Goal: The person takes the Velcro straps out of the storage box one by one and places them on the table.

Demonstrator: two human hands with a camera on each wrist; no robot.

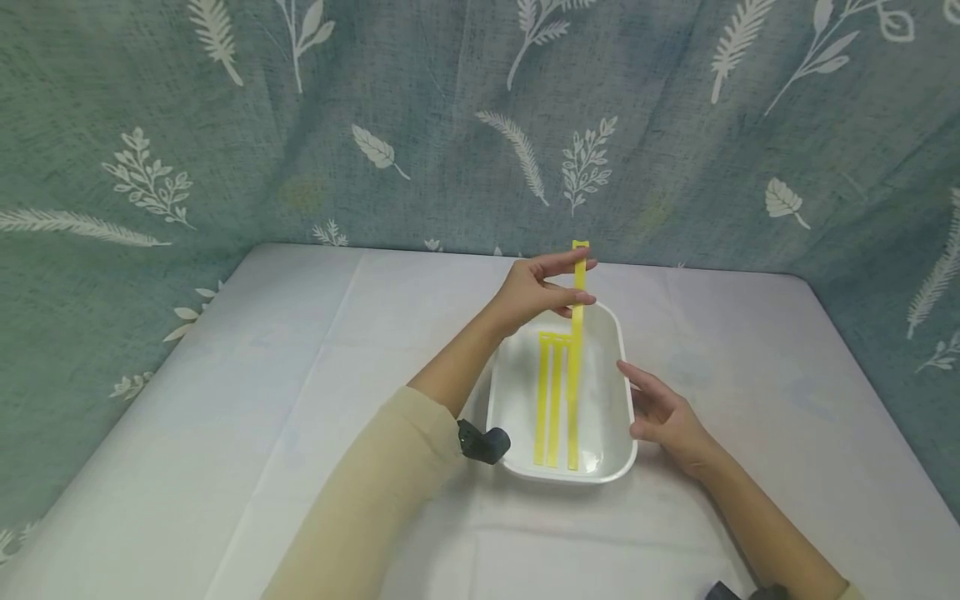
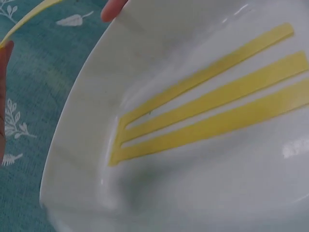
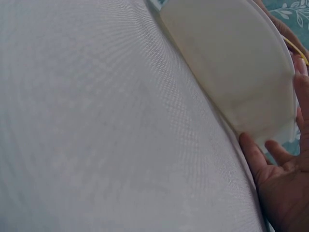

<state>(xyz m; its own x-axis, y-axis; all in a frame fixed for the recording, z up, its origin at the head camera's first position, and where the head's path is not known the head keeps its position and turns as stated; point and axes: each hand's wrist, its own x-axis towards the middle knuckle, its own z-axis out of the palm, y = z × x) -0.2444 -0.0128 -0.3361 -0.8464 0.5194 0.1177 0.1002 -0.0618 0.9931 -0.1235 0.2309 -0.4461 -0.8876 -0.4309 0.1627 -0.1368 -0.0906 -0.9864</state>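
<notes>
A white rectangular tray (image 1: 603, 400) with rounded corners and raised walls sits on the covered table. On its floor lie several flat yellow strips (image 2: 217, 101), side by side and joining a short crosspiece at the far end. My left hand (image 1: 531, 292) pinches a long, thin yellow strip (image 1: 580, 279) between thumb and fingers above the far end of the tray. The strip's lower part overlaps the rightmost strip in the head view. My right hand (image 1: 671, 421) rests against the tray's right wall, its fingers (image 3: 252, 151) extended rather than wrapped around it.
A white cloth (image 1: 300, 400) covers the table. Behind it hangs a blue-green curtain (image 1: 435, 125) with white leaf prints, also along both sides. Dark cameras (image 1: 483, 442) are worn on the wrists.
</notes>
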